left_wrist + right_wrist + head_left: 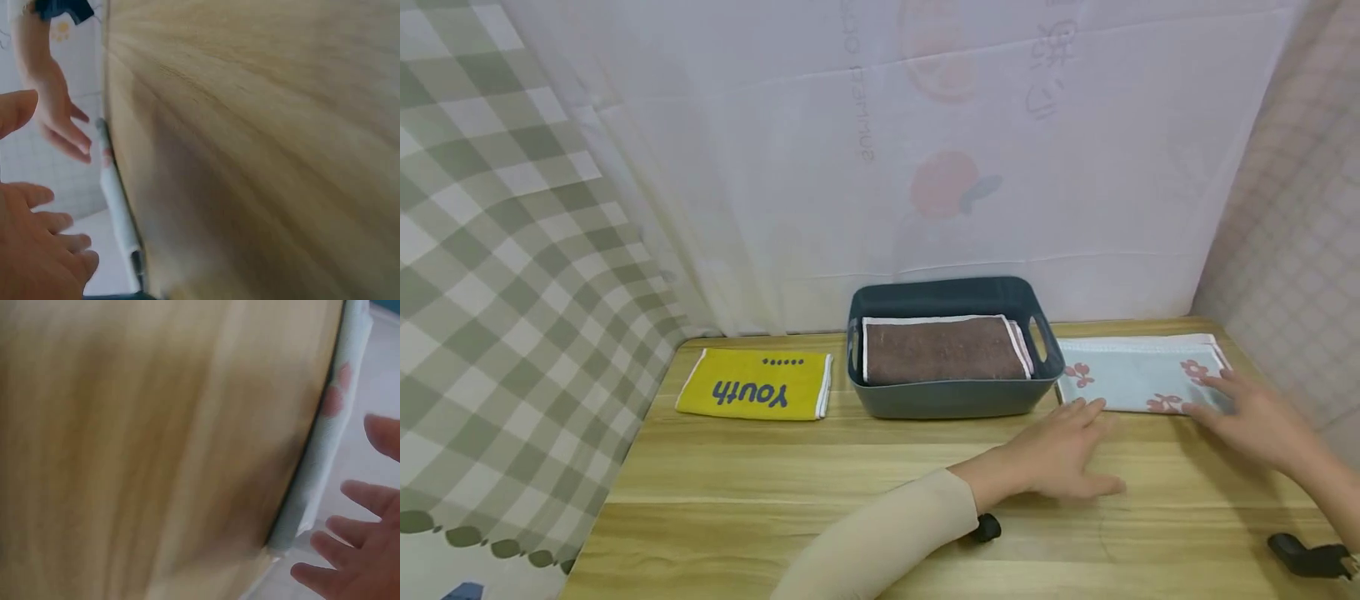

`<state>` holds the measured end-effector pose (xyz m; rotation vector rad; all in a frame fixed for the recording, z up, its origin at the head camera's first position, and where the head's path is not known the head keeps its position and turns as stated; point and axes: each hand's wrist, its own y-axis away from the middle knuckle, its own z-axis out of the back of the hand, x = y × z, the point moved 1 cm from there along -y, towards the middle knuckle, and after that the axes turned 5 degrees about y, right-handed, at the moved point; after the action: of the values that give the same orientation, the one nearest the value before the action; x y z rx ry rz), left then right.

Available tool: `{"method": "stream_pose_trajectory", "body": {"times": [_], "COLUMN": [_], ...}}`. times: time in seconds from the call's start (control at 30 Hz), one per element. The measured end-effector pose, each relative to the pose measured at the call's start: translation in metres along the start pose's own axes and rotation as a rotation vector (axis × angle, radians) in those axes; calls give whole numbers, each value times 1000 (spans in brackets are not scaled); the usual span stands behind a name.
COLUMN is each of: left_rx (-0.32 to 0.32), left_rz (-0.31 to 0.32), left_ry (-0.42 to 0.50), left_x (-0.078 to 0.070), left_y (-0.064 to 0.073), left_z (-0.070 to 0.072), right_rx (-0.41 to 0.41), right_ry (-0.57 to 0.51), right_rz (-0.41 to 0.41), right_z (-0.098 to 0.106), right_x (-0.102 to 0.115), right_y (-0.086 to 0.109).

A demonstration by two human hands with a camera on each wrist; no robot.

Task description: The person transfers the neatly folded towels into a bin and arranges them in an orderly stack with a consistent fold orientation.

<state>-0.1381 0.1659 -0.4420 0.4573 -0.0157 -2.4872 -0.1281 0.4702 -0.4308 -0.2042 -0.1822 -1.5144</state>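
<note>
A folded light blue towel (1120, 379) with red flower prints lies flat on the table, right of the basket. My left hand (1063, 450) hovers by its near left corner, fingers spread and holding nothing. Over the towel's near right corner is my right hand (1255, 417), fingers extended and apart from the thumb. In the left wrist view the left hand's fingers (62, 240) are loosely stretched, with the towel (119, 206) beyond them. The right wrist view shows the right hand (362, 537) with spread fingers beside the towel's edge (312, 456).
A dark teal basket (940, 400) stands at the back middle with a folded brown towel (940, 350) inside. A folded yellow towel (752, 383) lettered "Youth" lies to its left. White cloth hangs behind the table (737, 517); checked cloth (497, 275) hangs at left.
</note>
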Motion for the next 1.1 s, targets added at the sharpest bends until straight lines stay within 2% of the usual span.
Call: {"method": "stream_pose_trajectory", "body": {"times": [0.1,0.13,0.27,0.37,0.6,0.73,0.87,1.1], "left_rx": [22,27,38,34,31,48,67,72], "left_rz": [95,123,227,262,254,239,249,223], "left_ry": [84,95,103,66,-16,-72,-75,-132], "left_x": [0,0,-2,0,-1,-6,-10,-16], "left_y": [-12,-16,-28,-33,-33,-29,-24,-15], "left_z": [-8,-10,-13,-13,-8,-8,-10,-14], "right_rx": [59,56,60,71,97,106,133,172], "right_ry": [1,17,89,116,121,135,147,128], "right_rz": [14,20,36,43,67,88,81,71], "right_z": [-7,-8,-10,-9,-6,-5,-3,-5], "right_x": [-5,-6,-9,-9,-15,-16,-14,-9], "right_y": [1,1,3,3,3,5,11,23]}}
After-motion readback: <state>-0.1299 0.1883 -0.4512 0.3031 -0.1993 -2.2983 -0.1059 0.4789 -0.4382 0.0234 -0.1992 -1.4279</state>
